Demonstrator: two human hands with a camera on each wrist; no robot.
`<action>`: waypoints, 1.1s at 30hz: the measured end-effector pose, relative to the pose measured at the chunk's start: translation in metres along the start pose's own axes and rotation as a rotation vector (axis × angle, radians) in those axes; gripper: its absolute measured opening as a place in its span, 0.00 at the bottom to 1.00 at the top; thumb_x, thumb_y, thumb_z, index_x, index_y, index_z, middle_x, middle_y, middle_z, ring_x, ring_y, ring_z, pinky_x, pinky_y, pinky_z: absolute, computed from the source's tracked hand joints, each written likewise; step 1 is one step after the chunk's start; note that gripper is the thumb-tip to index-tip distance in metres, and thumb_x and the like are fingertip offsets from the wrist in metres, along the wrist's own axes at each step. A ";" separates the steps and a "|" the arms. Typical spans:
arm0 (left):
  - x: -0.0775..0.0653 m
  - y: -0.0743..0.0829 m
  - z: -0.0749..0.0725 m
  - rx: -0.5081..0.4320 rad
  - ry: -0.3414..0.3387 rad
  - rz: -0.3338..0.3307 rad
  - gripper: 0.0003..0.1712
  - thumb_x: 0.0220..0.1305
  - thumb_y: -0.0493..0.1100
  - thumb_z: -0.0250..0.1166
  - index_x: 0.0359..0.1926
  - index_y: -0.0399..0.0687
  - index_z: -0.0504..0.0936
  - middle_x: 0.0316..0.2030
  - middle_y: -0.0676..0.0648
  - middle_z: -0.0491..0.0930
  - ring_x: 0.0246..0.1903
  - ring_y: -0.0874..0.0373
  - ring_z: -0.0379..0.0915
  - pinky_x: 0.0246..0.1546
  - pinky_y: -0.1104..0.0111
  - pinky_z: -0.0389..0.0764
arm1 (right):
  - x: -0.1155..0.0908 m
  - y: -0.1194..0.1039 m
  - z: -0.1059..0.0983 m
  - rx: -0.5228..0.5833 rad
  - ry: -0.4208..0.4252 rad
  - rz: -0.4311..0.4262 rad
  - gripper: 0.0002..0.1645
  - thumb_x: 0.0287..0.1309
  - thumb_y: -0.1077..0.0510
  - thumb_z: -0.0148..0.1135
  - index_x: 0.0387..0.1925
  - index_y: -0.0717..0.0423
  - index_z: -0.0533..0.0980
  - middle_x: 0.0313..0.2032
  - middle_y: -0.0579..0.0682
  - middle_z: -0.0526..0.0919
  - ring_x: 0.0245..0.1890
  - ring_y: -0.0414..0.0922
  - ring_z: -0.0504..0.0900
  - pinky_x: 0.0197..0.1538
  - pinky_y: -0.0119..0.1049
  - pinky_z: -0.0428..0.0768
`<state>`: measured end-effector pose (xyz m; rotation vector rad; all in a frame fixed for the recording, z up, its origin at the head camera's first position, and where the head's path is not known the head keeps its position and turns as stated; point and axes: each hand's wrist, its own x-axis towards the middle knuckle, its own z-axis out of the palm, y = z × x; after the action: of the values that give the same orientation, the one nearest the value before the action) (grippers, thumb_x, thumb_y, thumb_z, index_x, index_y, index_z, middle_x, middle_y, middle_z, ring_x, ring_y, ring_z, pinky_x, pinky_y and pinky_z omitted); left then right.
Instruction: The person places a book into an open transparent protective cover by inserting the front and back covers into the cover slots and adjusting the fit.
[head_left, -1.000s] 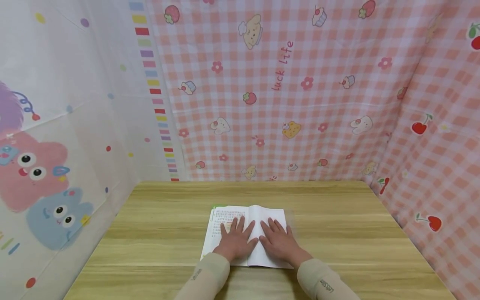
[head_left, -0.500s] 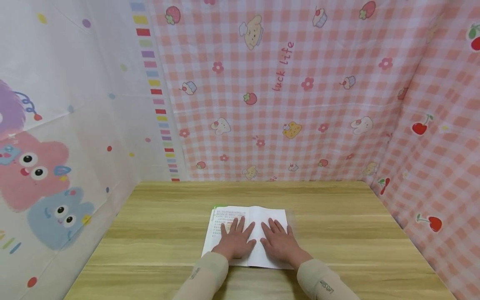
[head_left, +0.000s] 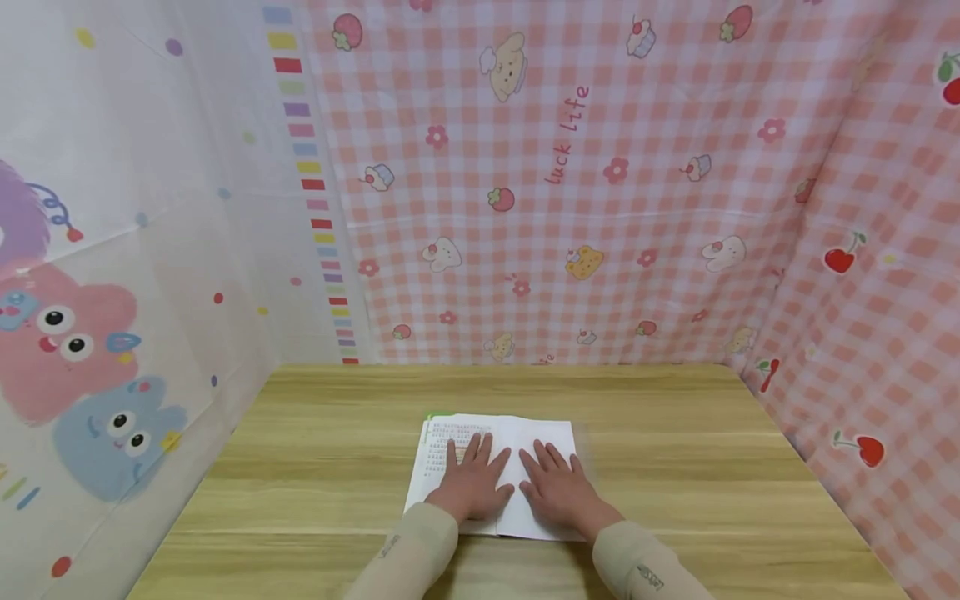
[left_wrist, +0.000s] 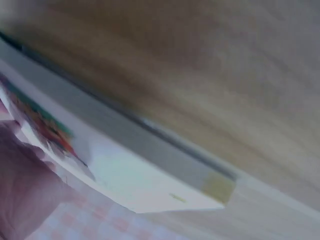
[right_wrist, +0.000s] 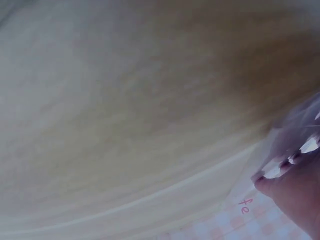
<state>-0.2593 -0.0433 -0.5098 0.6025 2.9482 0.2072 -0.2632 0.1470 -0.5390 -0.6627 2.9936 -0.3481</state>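
Note:
An open book (head_left: 517,517) lies on the wooden table, its left page printed with text and its right page mostly white. My left hand (head_left: 472,483) rests flat on the left page near the spine, fingers spread over the print. On the right page lies my right hand (head_left: 561,490), fingers straight and pointing away from me. The left wrist view shows the thick page edge of the book (left_wrist: 150,155) and part of the left hand (left_wrist: 25,185), with a coloured picture beside it. At the right wrist view's edge, the right hand (right_wrist: 295,195) touches the book, beside a clear film.
The wooden table (head_left: 675,467) extends around the book on all sides. A pink checked cloth (head_left: 465,167) hangs behind it, and another checked cloth (head_left: 885,333) hangs at the right. On the left hangs a white cloth (head_left: 187,275) with cartoon figures.
Both hands stay on the pages. The fingers of the left hand have shifted slightly, and the book looks the same. The head view has moved a little.

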 end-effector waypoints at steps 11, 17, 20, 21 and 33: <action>0.005 -0.014 0.011 -0.112 -0.061 0.048 0.38 0.73 0.64 0.47 0.77 0.55 0.57 0.77 0.42 0.47 0.76 0.45 0.39 0.69 0.38 0.42 | 0.002 0.005 -0.008 0.069 0.060 0.003 0.33 0.73 0.47 0.48 0.72 0.58 0.64 0.72 0.62 0.61 0.72 0.62 0.57 0.68 0.67 0.51; 0.004 -0.014 0.010 -0.121 -0.061 0.035 0.39 0.72 0.64 0.50 0.77 0.55 0.58 0.77 0.42 0.48 0.76 0.44 0.39 0.69 0.38 0.41 | 0.000 0.015 -0.017 0.132 0.163 0.118 0.32 0.73 0.51 0.49 0.71 0.65 0.64 0.71 0.69 0.60 0.72 0.66 0.55 0.69 0.64 0.53; 0.004 -0.015 0.011 -0.132 -0.062 0.034 0.39 0.71 0.64 0.50 0.77 0.55 0.58 0.77 0.42 0.47 0.76 0.45 0.38 0.69 0.39 0.39 | -0.001 0.023 -0.022 0.157 0.215 0.250 0.33 0.72 0.53 0.49 0.70 0.69 0.61 0.69 0.73 0.60 0.70 0.69 0.57 0.69 0.63 0.56; 0.004 -0.015 0.011 -0.135 -0.061 0.035 0.39 0.71 0.64 0.50 0.77 0.55 0.58 0.77 0.42 0.47 0.76 0.45 0.38 0.69 0.39 0.39 | -0.001 0.027 -0.023 0.163 0.232 0.292 0.33 0.72 0.54 0.49 0.70 0.70 0.61 0.68 0.74 0.62 0.68 0.70 0.60 0.68 0.62 0.58; -0.001 -0.010 0.002 -0.159 -0.089 0.012 0.40 0.73 0.62 0.48 0.78 0.50 0.55 0.77 0.42 0.46 0.76 0.45 0.38 0.70 0.40 0.39 | -0.001 0.041 -0.037 0.554 0.304 0.537 0.32 0.72 0.57 0.41 0.69 0.75 0.57 0.63 0.75 0.66 0.65 0.71 0.64 0.67 0.60 0.62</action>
<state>-0.2619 -0.0524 -0.5136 0.5911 2.8095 0.4016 -0.2831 0.1917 -0.5121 0.2588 2.9396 -1.2446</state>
